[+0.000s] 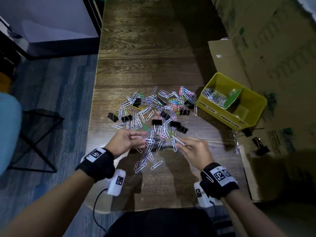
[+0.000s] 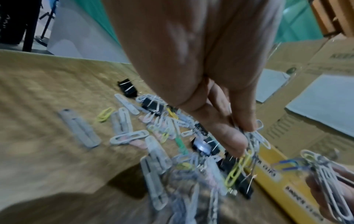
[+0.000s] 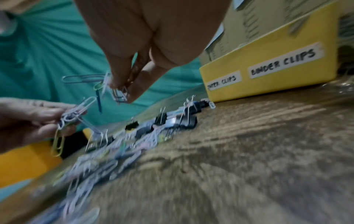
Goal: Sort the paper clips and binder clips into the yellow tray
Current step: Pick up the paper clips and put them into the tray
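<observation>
A pile of white and coloured paper clips (image 1: pixel 153 113) mixed with black binder clips (image 1: pixel 181 126) lies on the wooden table (image 1: pixel 145 57). My left hand (image 1: pixel 126 140) pinches a tangle of paper clips (image 2: pixel 254 141) above the near side of the pile. My right hand (image 1: pixel 191 147) pinches another bunch of paper clips (image 3: pixel 118 91) close beside it. The yellow tray (image 1: pixel 213 108) stands at the right, labelled for paper clips and binder clips, with a green divider (image 1: pixel 233 99); paper clips (image 1: pixel 213 97) lie in its left compartment.
Cardboard boxes (image 1: pixel 265 48) stand behind and right of the tray. Two binder clips (image 1: pixel 259 144) lie on cardboard near the table's right edge. A black wire stand (image 1: pixel 37 137) is on the floor at the left. A cable (image 1: pixel 97 207) hangs from my left wrist.
</observation>
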The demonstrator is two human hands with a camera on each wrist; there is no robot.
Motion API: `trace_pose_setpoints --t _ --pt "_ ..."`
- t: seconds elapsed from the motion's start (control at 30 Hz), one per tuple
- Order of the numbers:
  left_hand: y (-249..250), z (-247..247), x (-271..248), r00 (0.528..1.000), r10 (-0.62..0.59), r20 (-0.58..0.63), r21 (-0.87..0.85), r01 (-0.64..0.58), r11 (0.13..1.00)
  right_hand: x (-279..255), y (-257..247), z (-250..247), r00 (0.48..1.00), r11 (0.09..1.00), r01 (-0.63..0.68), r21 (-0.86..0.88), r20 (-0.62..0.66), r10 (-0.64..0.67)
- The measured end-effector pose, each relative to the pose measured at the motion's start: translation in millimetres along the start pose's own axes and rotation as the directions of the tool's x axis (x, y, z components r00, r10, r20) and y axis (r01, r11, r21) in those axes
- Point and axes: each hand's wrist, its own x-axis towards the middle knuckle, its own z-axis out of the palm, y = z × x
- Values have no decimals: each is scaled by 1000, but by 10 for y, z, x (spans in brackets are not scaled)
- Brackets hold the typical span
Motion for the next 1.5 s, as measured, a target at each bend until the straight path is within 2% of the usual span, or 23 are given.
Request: trace_pose_setpoints --t 0.17,0.3,0.4,0.47,0.53,0.6,0.67,0.7,0.8,0.87,0.97,1.03,1.1,1.17,1.2,1.27,1.33,1.37,1.4,1.43,1.5 --pt "719 371 307 994 70 86 -86 -62 994 131 -103 -483 961 989 85 123 -273 -49" --pt "1251 830 690 980 148 135 -139 -129 982 320 -160 -837 920 974 136 181 -388 -56" --pt "1541 1273 1058 977 183 111 -75 -176 982 509 -169 -1102 895 962 156 223 -445 -42" --pt "1611 1539 1311 975 205 86 46 -209 977 648 -163 -1243 883 960 150 236 -469 -23" --pt "1603 1752 1534 966 235 110 247 -256 935 797 -122 -1357 879 956 138 259 -477 2" --pt "1540 1911 1697 954 249 168 508 -300 807 960 -36 -1449 881 959 107 261 -473 30" --pt "1476 2004 1774 958 245 150 718 -276 639 1129 54 -1517 888 965 33 262 -451 92" --pt "1448 2023 1799 960 244 139 758 -262 598 1214 113 -1539 888 964 -18 266 -438 137" --pt "1447 2001 1808 960 248 132 771 -257 583 1422 253 -1557 888 975 -160 157 -409 211" --pt "1452 1902 1798 954 270 129 738 -274 616 1533 354 -1524 896 967 -254 -2 -376 235" --pt "1377 1650 1745 963 243 115 558 -265 786 1623 443 -1455 896 884 -401 -239 -304 324" --pt "1328 1497 1642 969 199 145 412 -242 879 1634 424 -1404 901 835 -425 -350 -256 351" --pt "1318 1386 1494 972 183 148 252 -217 943 1608 349 -1353 916 820 -396 -414 -237 323" --pt "1275 1245 1323 980 173 103 107 -183 977 1553 232 -1294 944 841 -320 -436 -219 246" --pt "1225 1138 1236 984 164 72 75 -169 983 1509 154 -1253 958 856 -269 -441 -211 192" --pt "1028 804 1052 988 154 20 123 -156 980 1377 -12 -1126 979 897 -145 -417 -193 69" --pt "735 397 862 983 185 -13 330 -171 928 1196 -166 -933 992 945 -17 -326 -120 -24" --pt "573 195 760 973 231 -25 495 -188 848 1084 -221 -816 999 958 24 -286 -32 -34" --pt "405 9 652 956 293 -34 655 -200 728 960 -261 -687 995 966 40 -254 97 -16" --pt "231 -153 546 931 360 -54 773 -190 605 839 -279 -541 968 972 41 -233 251 19" --pt "-134 -396 358 879 471 -79 870 -170 463 597 -210 -204 832 959 45 -279 542 119"
